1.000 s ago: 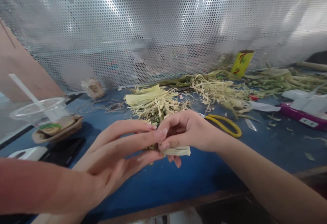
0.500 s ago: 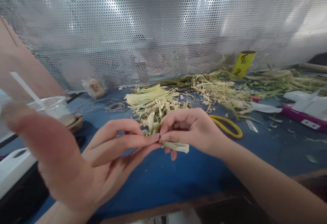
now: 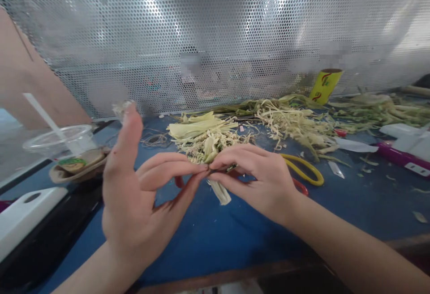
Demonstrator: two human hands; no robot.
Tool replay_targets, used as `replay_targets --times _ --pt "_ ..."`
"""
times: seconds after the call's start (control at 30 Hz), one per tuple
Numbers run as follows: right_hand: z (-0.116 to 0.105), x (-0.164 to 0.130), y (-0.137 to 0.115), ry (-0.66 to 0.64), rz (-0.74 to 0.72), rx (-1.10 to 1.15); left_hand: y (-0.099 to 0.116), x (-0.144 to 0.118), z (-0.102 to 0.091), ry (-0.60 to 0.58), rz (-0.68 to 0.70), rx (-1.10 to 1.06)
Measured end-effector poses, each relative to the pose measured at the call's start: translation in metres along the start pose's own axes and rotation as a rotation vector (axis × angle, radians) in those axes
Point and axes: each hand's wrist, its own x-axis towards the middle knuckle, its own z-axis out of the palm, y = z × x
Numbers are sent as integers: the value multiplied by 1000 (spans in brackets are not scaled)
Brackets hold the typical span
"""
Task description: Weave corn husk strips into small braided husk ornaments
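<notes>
In the middle of the head view, both my hands meet fingertip to fingertip over the blue table. My left hand (image 3: 143, 193) is closed in a pinch, one digit sticking straight up. My right hand (image 3: 264, 175) pinches from the other side. Between them is a folded pale green strip that looks like corn husk (image 3: 220, 192); its flat end hangs below the fingers and a leafy part stands above them. The pinched spot itself is hidden by my fingertips. Just beyond lies a pile of shredded husk (image 3: 215, 139).
Scissors with yellow handles (image 3: 307, 171) lie right of my right hand; a red loop shows beneath. Shredded husk (image 3: 289, 121), a yellow tube (image 3: 325, 87) and a purple tool (image 3: 403, 156) are farther right. At left are a plastic cup (image 3: 60, 139), a black-and-white object (image 3: 36, 222) and thin cord (image 3: 154, 139).
The husk strip's lower end has swung from pointing right to hanging down. My left hand's raised digit has moved right and more upright. My right-hand fingers have straightened somewhat.
</notes>
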Motion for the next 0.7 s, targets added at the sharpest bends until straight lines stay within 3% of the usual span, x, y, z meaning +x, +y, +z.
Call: replay_targets --times 0.1,0.27,0.4,0.5,0.7 --pt "3 -4 1 -20 41 -37 -1 2 2 17 218 308" --pt "6 -6 -1 39 181 186 -1 5 4 7 493 459" --pt "3 -3 -2 27 1 41 -2 8 3 81 631 504" --pt "2 -3 -1 78 -141 -49 -3 8 4 75 628 464" --pt "0 -8 0 86 -295 -176 5 8 7 72 452 381"
